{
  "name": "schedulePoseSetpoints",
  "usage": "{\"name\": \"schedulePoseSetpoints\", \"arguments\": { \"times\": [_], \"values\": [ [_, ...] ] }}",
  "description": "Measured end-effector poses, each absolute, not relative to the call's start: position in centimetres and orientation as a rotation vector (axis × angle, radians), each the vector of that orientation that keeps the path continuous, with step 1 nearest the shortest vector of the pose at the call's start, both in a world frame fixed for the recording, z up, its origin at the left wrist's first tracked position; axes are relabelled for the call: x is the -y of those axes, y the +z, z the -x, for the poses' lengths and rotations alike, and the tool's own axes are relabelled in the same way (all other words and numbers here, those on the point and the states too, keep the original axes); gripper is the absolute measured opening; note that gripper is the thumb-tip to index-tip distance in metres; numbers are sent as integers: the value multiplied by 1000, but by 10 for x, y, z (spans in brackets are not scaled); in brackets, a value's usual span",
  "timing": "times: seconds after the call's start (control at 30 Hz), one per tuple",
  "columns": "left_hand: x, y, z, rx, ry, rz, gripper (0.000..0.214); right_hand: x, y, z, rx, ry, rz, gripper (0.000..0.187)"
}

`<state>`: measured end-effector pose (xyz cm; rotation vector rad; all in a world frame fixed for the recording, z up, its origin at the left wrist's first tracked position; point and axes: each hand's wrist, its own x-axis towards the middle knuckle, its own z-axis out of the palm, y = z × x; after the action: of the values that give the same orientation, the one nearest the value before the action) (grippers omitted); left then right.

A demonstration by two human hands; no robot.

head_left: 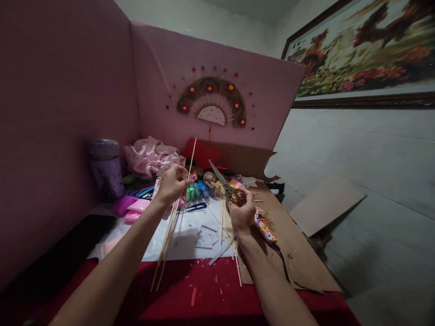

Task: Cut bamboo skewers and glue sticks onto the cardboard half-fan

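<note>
My left hand [171, 184] is closed around a bundle of thin wooden skewers [169, 232]; one stick rises above the fist and the rest hang down toward the red cloth. My right hand [241, 212] grips a pair of scissors [220, 178] by the handles, blades slightly parted and pointing up and left toward the skewers. More loose skewers [225, 225] lie on the white sheet [186, 238] below my right hand, with cut stick pieces scattered around.
A red cloth [205, 295] covers the table front. Cardboard [289, 241] lies at the right. A purple bottle [105, 168], pink cloth [151, 156], coloured paint pots [198, 191] and pink cases [132, 207] crowd the back. Pink boards wall the left and rear, with a fan craft [213, 102].
</note>
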<state>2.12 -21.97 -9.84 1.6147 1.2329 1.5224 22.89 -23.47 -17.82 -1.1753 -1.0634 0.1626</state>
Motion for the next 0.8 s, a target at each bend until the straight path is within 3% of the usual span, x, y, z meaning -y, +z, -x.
{"name": "schedulePoseSetpoints", "arguments": {
  "times": [0.23,0.8],
  "values": [
    [230,-94,-29,-852,1411,-1509,27,234,-179,-229,1056,181,1169,47],
    [234,-101,-42,-1031,1225,-1589,13,233,-180,-227,1077,203,1142,49]
  ]
}}
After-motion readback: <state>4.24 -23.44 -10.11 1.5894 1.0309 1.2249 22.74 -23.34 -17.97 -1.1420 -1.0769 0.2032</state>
